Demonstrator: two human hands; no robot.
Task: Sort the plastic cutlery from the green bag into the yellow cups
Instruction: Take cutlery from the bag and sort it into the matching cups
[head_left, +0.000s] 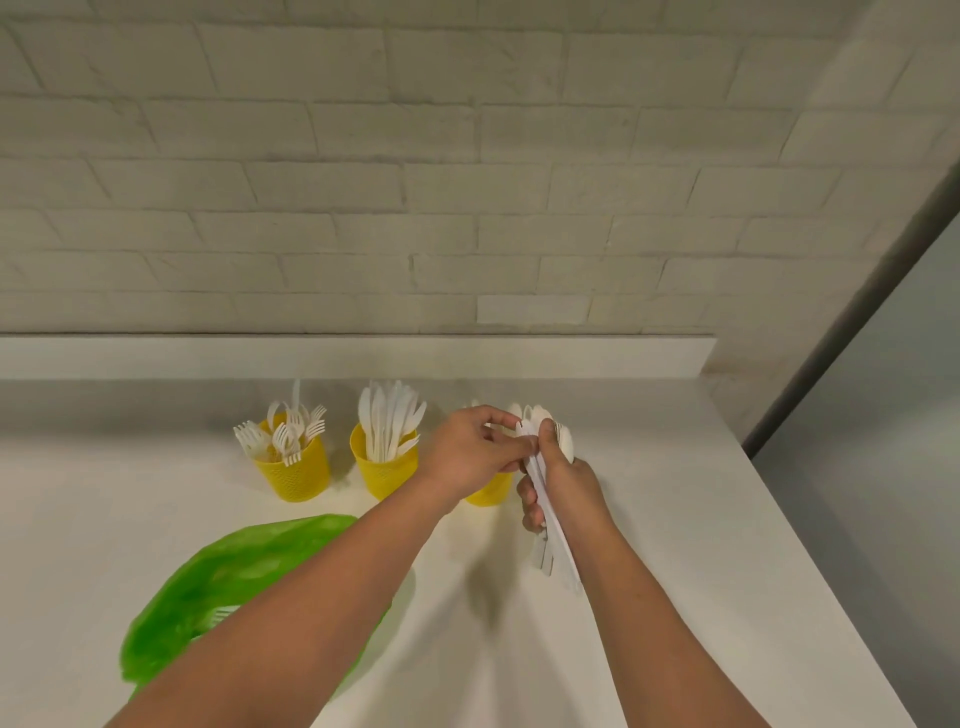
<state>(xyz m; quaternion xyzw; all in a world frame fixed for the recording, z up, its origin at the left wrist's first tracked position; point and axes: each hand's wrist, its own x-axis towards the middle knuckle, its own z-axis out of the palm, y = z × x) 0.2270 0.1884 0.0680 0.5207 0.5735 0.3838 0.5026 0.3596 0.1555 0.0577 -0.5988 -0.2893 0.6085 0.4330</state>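
Open counter (675, 519) right of both hands; three yellow cups (296, 473) behind, green bag (234, 582) front-left.

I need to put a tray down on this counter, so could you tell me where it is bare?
Bare counter lies right of the right hand, out to the edge, and left of the fork cup. The cup row, both hands and the green bag crowd the middle.

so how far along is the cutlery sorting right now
Done: the left yellow cup holds forks and the middle yellow cup holds knives. In hand: the right hand grips a bundle of spoons while the left hand pinches at it, beside the third yellow cup. Left: at least one fork shows through the green bag.
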